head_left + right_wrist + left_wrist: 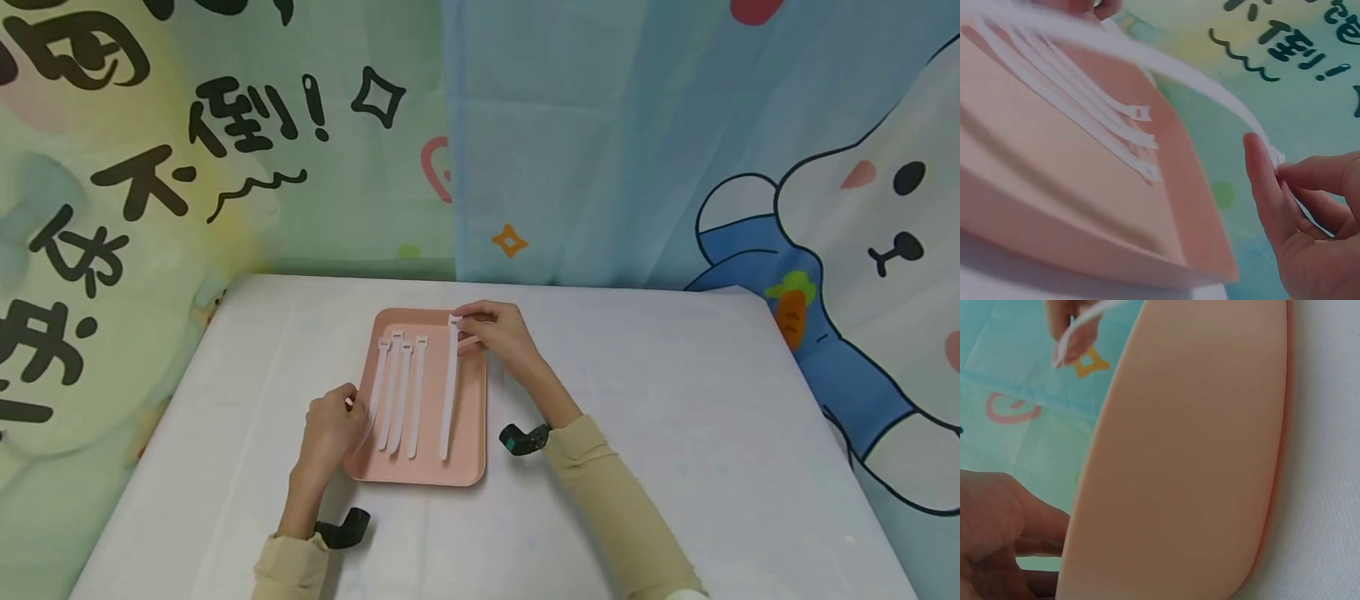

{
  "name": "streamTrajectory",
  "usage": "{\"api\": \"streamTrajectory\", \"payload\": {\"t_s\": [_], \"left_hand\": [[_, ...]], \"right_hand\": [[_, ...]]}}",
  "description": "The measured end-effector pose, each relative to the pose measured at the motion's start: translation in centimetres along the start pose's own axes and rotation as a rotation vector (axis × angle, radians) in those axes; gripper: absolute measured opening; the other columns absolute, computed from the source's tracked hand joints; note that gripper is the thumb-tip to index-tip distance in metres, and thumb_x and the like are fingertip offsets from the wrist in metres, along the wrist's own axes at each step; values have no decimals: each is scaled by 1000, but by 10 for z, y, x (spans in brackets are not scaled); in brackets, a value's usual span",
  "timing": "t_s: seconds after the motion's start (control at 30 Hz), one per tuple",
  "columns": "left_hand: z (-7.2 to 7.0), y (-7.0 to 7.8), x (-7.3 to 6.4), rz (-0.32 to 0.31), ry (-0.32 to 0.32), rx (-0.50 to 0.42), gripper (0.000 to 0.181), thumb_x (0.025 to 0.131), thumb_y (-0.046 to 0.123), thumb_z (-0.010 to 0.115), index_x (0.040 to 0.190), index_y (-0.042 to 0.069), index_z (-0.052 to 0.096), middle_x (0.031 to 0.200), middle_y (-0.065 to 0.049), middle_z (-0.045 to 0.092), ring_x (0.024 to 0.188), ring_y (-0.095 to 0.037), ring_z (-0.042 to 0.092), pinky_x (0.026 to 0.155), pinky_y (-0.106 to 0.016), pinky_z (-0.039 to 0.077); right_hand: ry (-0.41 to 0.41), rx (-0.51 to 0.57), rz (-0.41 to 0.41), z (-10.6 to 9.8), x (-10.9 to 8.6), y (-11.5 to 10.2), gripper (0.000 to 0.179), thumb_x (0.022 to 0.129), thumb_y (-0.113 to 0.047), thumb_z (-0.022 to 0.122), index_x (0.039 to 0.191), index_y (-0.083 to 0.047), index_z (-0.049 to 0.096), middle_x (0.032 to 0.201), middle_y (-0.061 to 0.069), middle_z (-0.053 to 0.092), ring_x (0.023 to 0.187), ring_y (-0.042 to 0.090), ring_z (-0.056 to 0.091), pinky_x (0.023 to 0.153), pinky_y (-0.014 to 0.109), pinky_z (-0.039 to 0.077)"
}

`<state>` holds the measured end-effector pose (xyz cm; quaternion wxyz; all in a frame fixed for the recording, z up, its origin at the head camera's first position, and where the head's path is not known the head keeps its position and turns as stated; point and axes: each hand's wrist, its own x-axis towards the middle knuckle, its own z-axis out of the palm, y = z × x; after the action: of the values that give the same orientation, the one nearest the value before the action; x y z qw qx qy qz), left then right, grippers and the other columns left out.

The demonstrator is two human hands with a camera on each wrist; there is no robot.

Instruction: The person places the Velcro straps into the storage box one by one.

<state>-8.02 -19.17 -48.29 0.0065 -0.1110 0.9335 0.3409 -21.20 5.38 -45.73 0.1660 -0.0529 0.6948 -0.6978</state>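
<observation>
A pink rectangular tray (468, 467) lies on the table. My right hand (501, 335) pinches the square-headed end of a white cable tie (450, 392) between thumb and fingers, over the tray's right half. In the right wrist view this tie (1179, 69) arches up to the fingertips. Several more white cable ties (405, 392) lie side by side in the tray's left half, heads toward the far edge. My left hand (333, 427) is at the tray's left rim, fingers bent and reaching behind it in the left wrist view. The rim hides its fingertips, so what they hold cannot be told.
White cloth covers the table (675, 400). Behind it hangs a printed curtain (570, 150) with large characters and a cartoon animal. A black wrist camera (345, 529) sits on the left wrist, and another (523, 439) on the right.
</observation>
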Motion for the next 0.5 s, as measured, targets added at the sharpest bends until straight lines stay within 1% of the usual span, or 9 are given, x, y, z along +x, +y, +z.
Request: {"api": "streamTrajectory", "payload": {"t_s": [0.1, 0.2, 0.3, 0.37, 0.43, 0.5], "left_hand": [[1, -2, 0, 4, 1, 7, 13, 94, 4, 53, 86, -1, 62, 61, -7, 54, 51, -15, 42, 45, -27, 31], [1, -1, 0, 5, 1, 3, 13, 94, 3, 52, 86, -2, 62, 60, -6, 54, 51, -15, 42, 45, -27, 31], [1, -2, -2, -2, -3, -5, 13, 94, 3, 52, 86, -2, 61, 58, -5, 52, 50, -14, 41, 45, -26, 30], [1, -2, -1, -2, -2, -2, 13, 94, 3, 52, 86, -2, 62, 58, -5, 51, 50, -14, 41, 45, -26, 30], [1, -2, 0, 3, 0, 4, 13, 94, 2, 52, 86, -2, 62, 59, -5, 52, 50, -15, 42, 44, -26, 30], [2, -2, 1, 9, 3, 11, 13, 93, 2, 52, 85, -1, 62, 60, -6, 53, 50, -15, 42, 44, -26, 30]], "right_hand": [[-1, -20, 6, 11, 3, 6, 24, 97, -2, 63, 118, 7, 69, 97, 16, 71, 81, 41, 73, 86, 61, 56], [13, -74, 26, 21, 7, 12, 22, 97, -2, 63, 116, 6, 71, 96, 23, 71, 82, 46, 73, 84, 61, 56], [24, -132, 44, 31, 10, 19, 20, 97, -1, 63, 114, 4, 72, 96, 27, 71, 74, 39, 74, 78, 57, 59], [30, -161, 45, 35, 12, 22, 18, 96, -1, 63, 111, 3, 72, 95, 28, 72, 71, 37, 75, 74, 53, 60], [33, -197, 27, 38, 15, 25, 18, 95, 1, 63, 110, 4, 73, 96, 29, 72, 71, 36, 75, 69, 48, 61], [44, -267, -7, 39, 18, 28, 17, 94, 1, 63, 107, 4, 74, 94, 26, 73, 74, 37, 75, 67, 43, 62]]}}
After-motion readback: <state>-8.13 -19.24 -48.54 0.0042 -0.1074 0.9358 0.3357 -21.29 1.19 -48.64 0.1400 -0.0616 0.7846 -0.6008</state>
